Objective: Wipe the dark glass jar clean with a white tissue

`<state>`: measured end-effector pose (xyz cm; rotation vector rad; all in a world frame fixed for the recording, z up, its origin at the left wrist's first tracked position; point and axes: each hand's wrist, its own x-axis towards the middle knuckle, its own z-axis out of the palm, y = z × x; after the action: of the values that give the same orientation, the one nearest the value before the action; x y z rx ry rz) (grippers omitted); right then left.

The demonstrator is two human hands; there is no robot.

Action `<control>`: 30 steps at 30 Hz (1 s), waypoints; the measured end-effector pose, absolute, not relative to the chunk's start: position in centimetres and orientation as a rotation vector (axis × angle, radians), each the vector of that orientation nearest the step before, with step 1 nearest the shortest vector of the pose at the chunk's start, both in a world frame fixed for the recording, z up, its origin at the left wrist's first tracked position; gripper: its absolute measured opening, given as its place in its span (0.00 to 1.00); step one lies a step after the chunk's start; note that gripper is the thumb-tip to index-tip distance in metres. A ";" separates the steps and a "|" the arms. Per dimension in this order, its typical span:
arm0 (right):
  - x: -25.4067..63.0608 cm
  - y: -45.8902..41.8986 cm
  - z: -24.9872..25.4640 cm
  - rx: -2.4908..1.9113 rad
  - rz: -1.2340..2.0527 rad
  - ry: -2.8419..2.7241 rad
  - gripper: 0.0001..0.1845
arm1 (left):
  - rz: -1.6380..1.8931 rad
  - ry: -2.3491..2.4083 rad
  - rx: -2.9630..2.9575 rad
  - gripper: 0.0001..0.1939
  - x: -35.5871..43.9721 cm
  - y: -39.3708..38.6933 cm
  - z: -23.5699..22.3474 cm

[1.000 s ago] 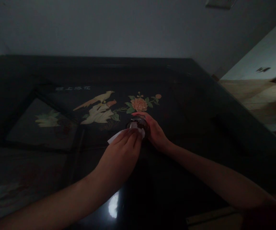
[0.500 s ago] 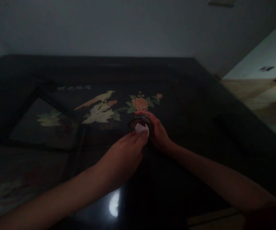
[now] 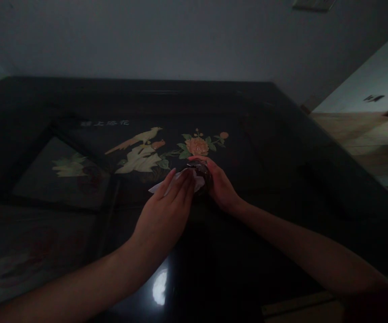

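My right hand (image 3: 222, 184) curls around the right side of a dark, shiny, rounded object (image 3: 207, 176), perhaps a glass bowl; its exact kind is too dim to tell. A white tissue (image 3: 199, 182) lies under the fingers of my left hand (image 3: 169, 206), which press it against the object's left side. One corner of the tissue sticks out to the left of the thumb. Both hands are over the front part of a glossy black tabletop (image 3: 234, 251), and the object's underside is hidden.
The tabletop carries an inlaid picture of a bird (image 3: 140, 138) and an orange flower (image 3: 197, 146), with pale characters (image 3: 104, 123). Reflections show at left. A grey wall (image 3: 140, 40) rises behind the table; pale floor (image 3: 349, 134) is at the right.
My left hand has shifted from pinching the tissue at the object's opening to lying along its left outside, fingers straighter. The tissue is spread wider. My right hand keeps its hold.
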<state>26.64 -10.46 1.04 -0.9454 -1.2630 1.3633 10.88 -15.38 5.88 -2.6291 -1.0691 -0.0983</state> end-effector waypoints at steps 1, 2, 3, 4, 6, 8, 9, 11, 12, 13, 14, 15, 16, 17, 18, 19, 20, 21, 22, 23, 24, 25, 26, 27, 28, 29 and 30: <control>26.6 -10.5 1.0 -0.946 1.355 -1.270 0.22 | -0.096 -1.057 -2.635 0.24 11.0 -15.4 5.9; 26.6 -10.5 1.1 -0.945 1.346 -1.280 0.22 | -0.095 -1.046 -2.647 0.23 11.0 -15.4 5.9; 26.6 -10.5 1.2 -0.944 1.337 -1.294 0.22 | -0.098 -1.037 -2.665 0.23 11.2 -15.5 5.9; 26.6 -10.5 1.3 -0.941 1.328 -1.308 0.22 | -0.103 -1.033 -2.691 0.22 11.3 -15.6 5.9; 26.6 -10.6 1.6 -0.935 1.317 -1.334 0.22 | -0.132 -1.051 -2.772 0.21 11.6 -15.7 6.1; 26.6 -10.7 1.7 -0.930 1.321 -1.339 0.22 | -0.224 -1.130 -2.895 0.20 11.8 -15.7 6.4; 26.6 -10.7 1.7 -0.928 1.327 -1.331 0.22 | -0.291 -1.199 -2.979 0.19 11.9 -15.6 6.6; 26.6 -10.8 1.6 -0.926 1.359 -1.279 0.22 | -0.464 -1.405 -3.163 0.16 12.0 -15.4 7.1; 26.7 -10.8 1.5 -0.923 1.390 -1.240 0.22 | -0.558 -1.521 -3.247 0.15 12.0 -15.3 7.3; 26.7 -10.8 1.4 -0.916 1.426 -1.200 0.22 | -0.648 -1.627 -3.312 0.13 12.0 -15.2 7.5; 26.7 -10.8 1.3 -0.910 1.461 -1.166 0.23 | -0.723 -1.709 -3.353 0.12 12.0 -15.1 7.6; 26.7 -10.8 1.2 -0.904 1.488 -1.140 0.22 | -0.772 -1.758 -3.368 0.11 12.0 -15.1 7.7; 26.7 -10.8 1.1 -0.902 1.503 -1.130 0.22 | -0.778 -1.771 -3.368 0.10 12.0 -15.1 7.7; 26.7 -10.8 1.1 -0.906 1.500 -1.134 0.22 | -0.751 -1.748 -3.353 0.10 11.9 -15.0 7.6; 26.7 -10.8 1.1 -0.916 1.485 -1.148 0.22 | -0.699 -1.691 -3.325 0.10 11.9 -15.0 7.5; 26.7 -10.8 1.1 -0.930 1.468 -1.167 0.22 | -0.635 -1.609 -3.286 0.12 11.9 -15.0 7.4; 26.7 -10.8 1.2 -0.942 1.448 -1.189 0.23 | -0.569 -1.509 -3.240 0.13 11.8 -15.0 7.1; 26.7 -10.8 1.2 -0.951 1.428 -1.208 0.23 | -0.512 -1.405 -3.183 0.15 11.7 -14.9 6.9; 26.7 -10.8 1.2 -0.956 1.412 -1.226 0.23 | -0.468 -1.304 -3.118 0.16 11.7 -14.9 6.7; 26.7 -10.8 1.3 -0.960 1.398 -1.239 0.23 | -0.429 -1.212 -3.052 0.17 11.6 -14.9 6.5; 26.7 -10.8 1.4 -0.962 1.387 -1.253 0.23 | -0.392 -1.131 -2.988 0.18 11.5 -15.0 6.4; 26.7 -10.8 1.4 -0.965 1.376 -1.268 0.23 | -0.360 -1.066 -2.923 0.18 11.4 -15.0 6.3; 26.7 -10.7 1.5 -0.965 1.366 -1.284 0.23 | -0.324 -1.017 -2.861 0.19 11.3 -15.1 6.2; 26.7 -10.7 1.5 -0.964 1.357 -1.301 0.23 | -0.286 -0.988 -2.802 0.19 11.2 -15.2 6.2; 26.6 -10.7 1.5 -0.960 1.349 -1.315 0.23 | -0.249 -0.977 -2.749 0.19 11.2 -15.4 6.2; 26.6 -10.6 1.5 -0.955 1.343 -1.324 0.23 | -0.213 -0.982 -2.704 0.20 11.2 -15.5 6.2; 26.7 -10.6 1.5 -0.951 1.341 -1.328 0.23 | -0.186 -0.994 -2.669 0.21 11.1 -15.6 6.1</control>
<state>26.65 -10.59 1.47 -0.9508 -1.3280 1.3406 11.13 -15.56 6.14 -2.6687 -0.9940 -0.1857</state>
